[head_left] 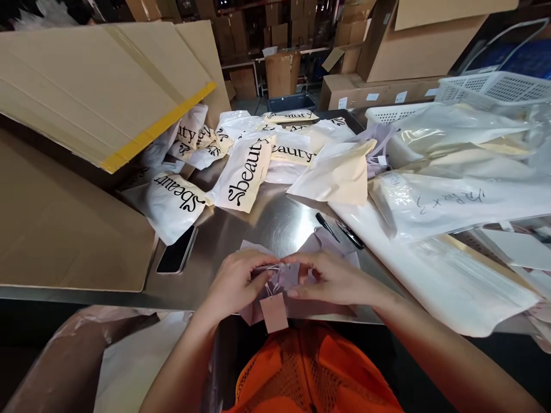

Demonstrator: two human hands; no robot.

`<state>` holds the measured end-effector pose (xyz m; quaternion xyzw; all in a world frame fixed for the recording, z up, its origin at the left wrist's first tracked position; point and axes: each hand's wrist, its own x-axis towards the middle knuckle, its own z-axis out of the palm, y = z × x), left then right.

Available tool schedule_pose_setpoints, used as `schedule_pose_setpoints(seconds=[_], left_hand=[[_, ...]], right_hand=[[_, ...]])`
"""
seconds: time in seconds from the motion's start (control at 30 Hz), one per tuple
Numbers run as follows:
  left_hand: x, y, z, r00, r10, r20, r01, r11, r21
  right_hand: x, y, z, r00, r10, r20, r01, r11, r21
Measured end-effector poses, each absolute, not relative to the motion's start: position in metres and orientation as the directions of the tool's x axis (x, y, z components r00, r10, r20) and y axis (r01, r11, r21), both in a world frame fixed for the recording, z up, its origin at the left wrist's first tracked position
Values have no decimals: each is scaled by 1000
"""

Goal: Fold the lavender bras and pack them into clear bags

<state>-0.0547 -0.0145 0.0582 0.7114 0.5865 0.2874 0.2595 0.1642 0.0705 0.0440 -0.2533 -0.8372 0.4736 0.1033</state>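
A lavender cloth item (pixel 316 244) lies at the table's front edge, partly covered by my hands. Thin white strings (pixel 275 281) are gathered at its middle, and a pinkish square tag (pixel 274 313) hangs from them over the edge. My left hand (pixel 241 281) is closed, thumb and fingers pinching the strings. Opposite it, my right hand (pixel 329 278) curls its fingers around the lavender cloth, the index fingertip close to the left one. Just beyond the cloth lie a black pen (pixel 327 226) and a second dark slim tool (pixel 350 234).
A phone (pixel 176 250) lies left on the metal table (pixel 278 212). White packages printed "beauty" (pixel 247 172) are piled behind. Large cardboard boxes (pixel 64 212) border the left. On the right are clear plastic bags (pixel 447 195) and a white basket (pixel 495 89).
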Motion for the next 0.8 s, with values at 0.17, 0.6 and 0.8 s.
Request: schedule_pose_setpoints(seconds=[0.17,0.6,0.8], left_hand=[[-56,-17,59,124,990,73,618,-134,775],[-53,-18,46,16,996,91,736,-73,674],[-36,-26,47,119,984,131,779,-175,602]], right_hand=[[150,65,32,-766,640,58,327,466,-822],[178,68,41,-727,687,6,76,89,-993],[175,67,33,-792,586,-169,62,-199,-978]])
